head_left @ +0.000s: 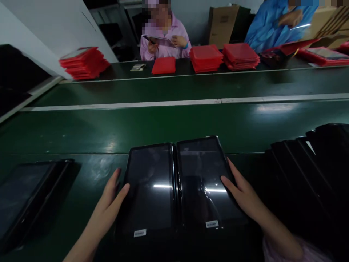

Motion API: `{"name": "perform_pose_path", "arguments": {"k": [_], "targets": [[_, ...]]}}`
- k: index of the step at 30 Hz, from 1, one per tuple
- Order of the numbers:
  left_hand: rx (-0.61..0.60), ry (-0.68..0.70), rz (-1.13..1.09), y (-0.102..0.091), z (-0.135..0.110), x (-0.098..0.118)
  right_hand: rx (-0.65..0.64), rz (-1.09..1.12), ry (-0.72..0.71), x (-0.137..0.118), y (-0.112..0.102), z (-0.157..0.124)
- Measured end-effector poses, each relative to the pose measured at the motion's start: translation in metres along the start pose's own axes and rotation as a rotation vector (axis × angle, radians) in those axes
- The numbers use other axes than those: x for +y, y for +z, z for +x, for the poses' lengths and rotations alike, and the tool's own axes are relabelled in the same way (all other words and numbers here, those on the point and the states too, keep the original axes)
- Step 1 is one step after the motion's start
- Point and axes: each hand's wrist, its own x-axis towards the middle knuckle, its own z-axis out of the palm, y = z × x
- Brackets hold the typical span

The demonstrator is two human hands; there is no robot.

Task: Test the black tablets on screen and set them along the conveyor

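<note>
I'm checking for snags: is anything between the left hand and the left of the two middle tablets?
Nothing visible stands between the left hand and the left middle tablet; the thumb is at its edge. The right middle tablet lies beyond, out of the way.

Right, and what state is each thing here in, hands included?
Left tablet: face up, screen dark
Right tablet: face up, screen dark
Left hand: open beside left tablet, contact unclear
Right hand: holding right tablet's edge, thumb on face
Far-left tablets: stacked
Red sleeves: piled
Thin panel: held by person opposite
Green conveyor: running or stopped, cannot tell
</note>
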Motion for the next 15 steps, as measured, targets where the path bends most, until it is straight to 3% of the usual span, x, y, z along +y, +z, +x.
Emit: {"name": "perform_pose_path", "arguments": {"k": [3,6,10,13,15], "targets": [[-0.003,-0.107,-0.051,0.019,0.006,0.008,-0.083,0.101,0.066,0.002,0.011,-0.004],[0.002,-0.050,0.051,0.026,0.006,0.024,-0.058,0.107,0.052,0.005,0.016,-0.003],[0.010,0.297,0.411,0.041,0.015,0.061,0.051,0.044,-0.101,0.009,0.016,0.021],[-0.081,0.557,0.649,0.070,0.030,0.098,0.100,-0.011,-0.221,0.009,0.016,0.042],[-0.130,0.628,0.777,0.091,0.039,0.121,0.143,-0.033,-0.280,0.009,0.016,0.048]]}}
